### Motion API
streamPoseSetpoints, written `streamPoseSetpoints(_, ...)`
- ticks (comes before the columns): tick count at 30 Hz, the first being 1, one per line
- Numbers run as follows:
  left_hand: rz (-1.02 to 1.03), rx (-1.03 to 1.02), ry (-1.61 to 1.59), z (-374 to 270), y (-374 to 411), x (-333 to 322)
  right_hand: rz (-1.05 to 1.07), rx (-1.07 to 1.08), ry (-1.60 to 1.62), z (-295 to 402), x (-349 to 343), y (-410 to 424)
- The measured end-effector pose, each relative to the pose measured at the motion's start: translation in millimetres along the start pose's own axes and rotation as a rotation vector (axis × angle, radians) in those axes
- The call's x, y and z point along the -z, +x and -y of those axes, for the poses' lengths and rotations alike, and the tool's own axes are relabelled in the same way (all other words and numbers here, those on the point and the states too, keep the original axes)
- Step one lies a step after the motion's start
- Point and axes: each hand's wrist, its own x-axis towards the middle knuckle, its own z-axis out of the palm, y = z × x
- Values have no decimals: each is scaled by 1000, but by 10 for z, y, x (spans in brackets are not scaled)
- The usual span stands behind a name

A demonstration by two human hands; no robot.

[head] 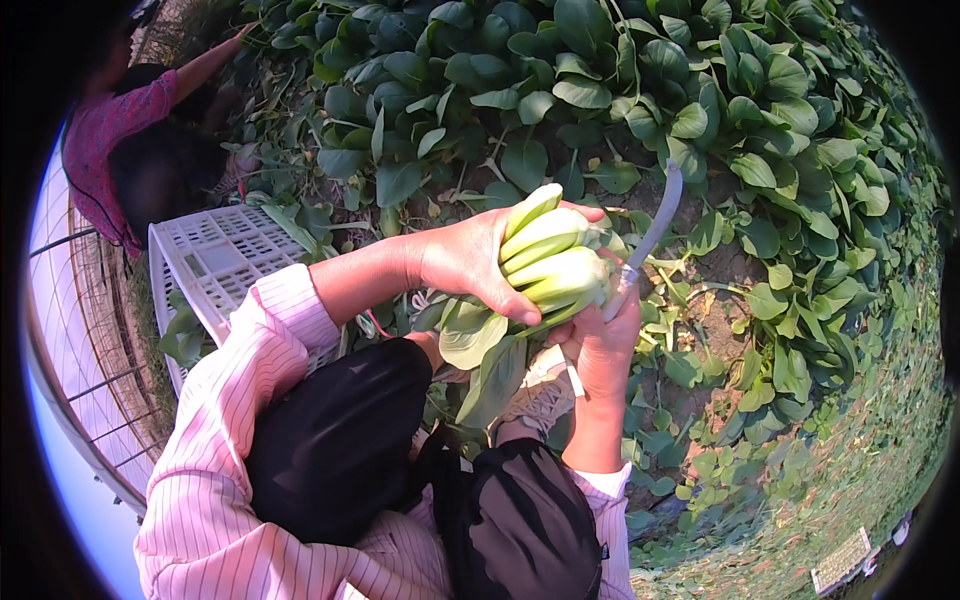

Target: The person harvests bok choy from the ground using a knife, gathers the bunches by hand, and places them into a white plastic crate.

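My left hand [465,259] is wrapped around several heads of bok choy [551,251]. Their pale bases point right, and the broad leaves hang down over my shoe. Close against those bases, my right hand [606,337] grips a grey curved tool [660,214], possibly a sickle, whose upper end sticks out above the fist. A narrow white strip [574,373] shows below the right fingers. What part of the tool lies inside the fist is hidden.
A white plastic crate [225,259] with some greens stands at my left. Beyond it another person [127,150] crouches, one arm reaching into the plants. Dense growing bok choy [592,90] spreads ahead and right. Bare soil [720,319] shows between plants. Greenhouse framing [97,390] edges the left.
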Motion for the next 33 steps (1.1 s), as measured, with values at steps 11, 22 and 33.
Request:
streamPoseSetpoints(11,153,206,1984,-528,885,494,-321,-64,-702,110,451,664)
streamPoseSetpoints(22,-5,32,2397,30,558,1447,-198,-75,-973,-49,393,1672)
streamPoseSetpoints(33,-41,129,2287,-25,571,1404,-236,-119,-902,-150,405,1672)
